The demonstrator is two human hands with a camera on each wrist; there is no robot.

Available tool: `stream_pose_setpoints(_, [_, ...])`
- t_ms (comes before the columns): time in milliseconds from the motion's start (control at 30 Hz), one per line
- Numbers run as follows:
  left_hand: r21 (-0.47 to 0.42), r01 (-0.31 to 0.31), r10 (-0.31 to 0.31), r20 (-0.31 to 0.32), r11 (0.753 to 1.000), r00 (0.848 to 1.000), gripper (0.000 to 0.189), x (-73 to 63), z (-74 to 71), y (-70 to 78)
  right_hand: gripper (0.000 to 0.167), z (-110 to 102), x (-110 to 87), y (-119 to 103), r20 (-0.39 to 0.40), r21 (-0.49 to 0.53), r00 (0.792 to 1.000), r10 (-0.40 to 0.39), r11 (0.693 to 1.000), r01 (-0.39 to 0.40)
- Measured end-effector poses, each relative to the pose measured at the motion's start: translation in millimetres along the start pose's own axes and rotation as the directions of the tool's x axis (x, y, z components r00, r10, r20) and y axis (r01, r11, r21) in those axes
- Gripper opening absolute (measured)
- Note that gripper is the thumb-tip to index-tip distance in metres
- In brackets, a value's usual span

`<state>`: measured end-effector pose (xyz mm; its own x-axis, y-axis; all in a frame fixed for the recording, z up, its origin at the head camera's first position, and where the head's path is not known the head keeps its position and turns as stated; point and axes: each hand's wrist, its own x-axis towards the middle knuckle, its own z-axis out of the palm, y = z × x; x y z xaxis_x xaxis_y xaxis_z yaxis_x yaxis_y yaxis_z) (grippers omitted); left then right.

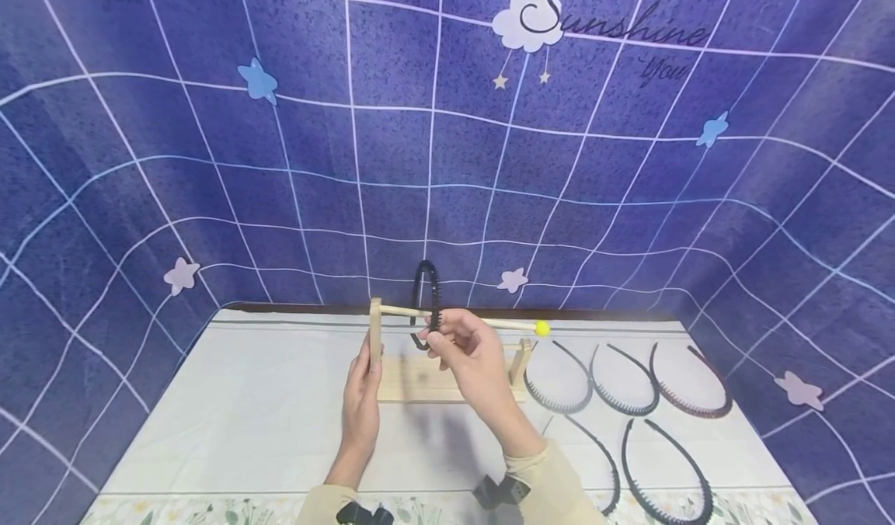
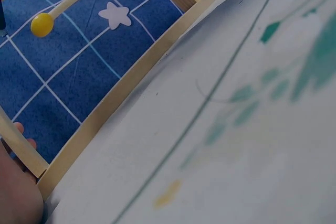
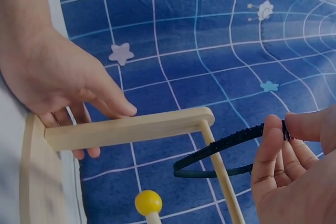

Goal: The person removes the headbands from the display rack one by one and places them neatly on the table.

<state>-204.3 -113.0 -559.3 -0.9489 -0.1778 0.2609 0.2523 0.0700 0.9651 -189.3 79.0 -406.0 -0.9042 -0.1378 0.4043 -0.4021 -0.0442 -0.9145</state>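
Observation:
A wooden rack point(image 1: 412, 385) stands on the table, with an upright post point(image 1: 375, 331) at its left end. My left hand point(image 1: 361, 412) holds this post low down, thumb on one side and fingers on the other. From the post's top a thin dowel point(image 1: 398, 311) runs right to a yellow ball point(image 1: 541, 328). My right hand point(image 1: 482, 362) pinches a black toothed headband point(image 3: 231, 142) between thumb and fingers. The headband loops around the dowel, near the post. In the left wrist view only part of the left hand point(image 2: 18, 192) shows, beside the post.
Several dark headbands point(image 1: 632, 408) lie on the white tablecloth point(image 1: 231, 408) right of the rack. A shorter post point(image 1: 520, 363) carries a second, lower dowel at the rack's right end. A blue gridded curtain point(image 1: 315, 160) hangs behind and at both sides.

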Motion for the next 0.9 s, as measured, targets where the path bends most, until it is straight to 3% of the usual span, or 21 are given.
stream_pose_setpoints(567, [0.002, -0.008, 0.008, 0.024, 1.000, 1.000, 0.055, 1.4, -1.0, -0.4, 0.018, -23.7, -7.5, -8.3, -0.038, -0.009, 0.999, 0.015, 1.000, -0.015])
stream_pose_setpoints(900, [0.003, 0.024, -0.025, 0.039, 1.000, 0.999, 0.057, 0.9, -1.5, -1.3, 0.019, -39.5, -10.9, -7.4, -0.084, 0.012, 0.996, 0.034, 0.999, -0.033])
